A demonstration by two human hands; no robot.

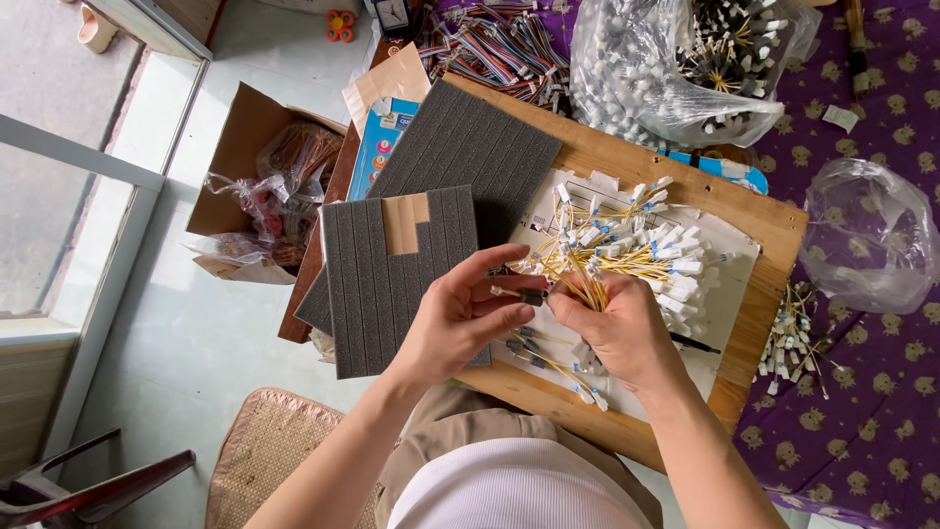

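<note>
Together, left hand (458, 318) pinches wire (519, 293), right hand (619, 328) grips bundle (627, 250)

A home workshop: wooden board (754, 220) on purple patterned cloth (881, 411), bagged wire connectors (676, 69), tiled floor (196, 333).

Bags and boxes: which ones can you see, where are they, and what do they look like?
Clear plastic bag: top, bulging, full of white-tipped wires.
Empty clear bag: right, crumpled, on purple cloth.
Cardboard box: left on floor, brown, open.
Blue packet: under grey foam, flat, coloured dots.
</note>
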